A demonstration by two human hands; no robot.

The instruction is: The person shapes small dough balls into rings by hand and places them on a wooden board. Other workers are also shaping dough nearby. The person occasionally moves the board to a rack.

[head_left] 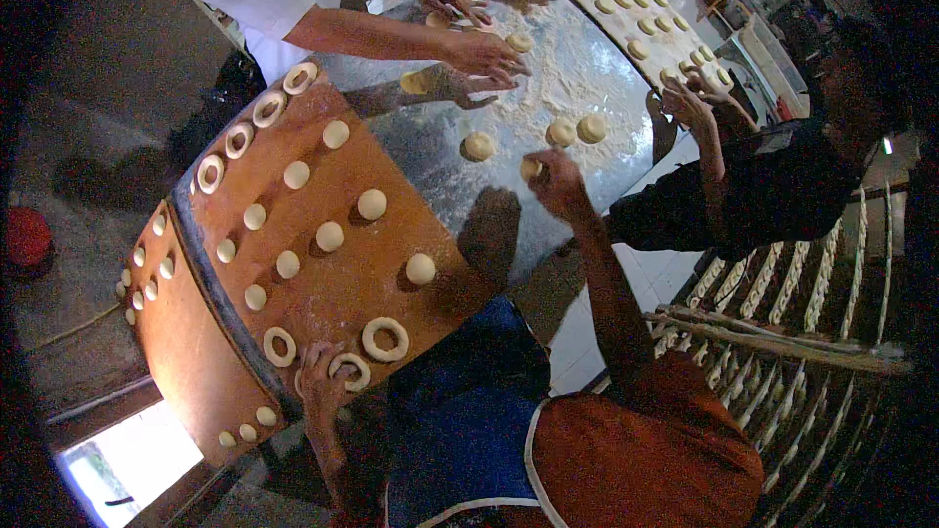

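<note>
My left hand (321, 376) is at the near edge of the brown board (386, 235), its fingers curled against a pale dough ring (364, 379). Two more dough rings lie close by, one ring (366, 340) to the right and another (268, 344) beyond my fingers. Out over the floured metal table, my right hand (562, 186) is closed on a dough ball (531, 169), which shows at its left side. Three flattened dough balls sit past it, among them one ball (478, 146) and a pair (561, 132).
Rows of dough balls (330, 236) and far-left rings (240, 141) cover the board. A second board (186, 352) stands beyond its left edge. Co-workers' hands (484, 54) work across the table; another person's hands (690, 103) are at a dough-filled tray (626, 24). Racks of twisted dough (773, 284) stand right.
</note>
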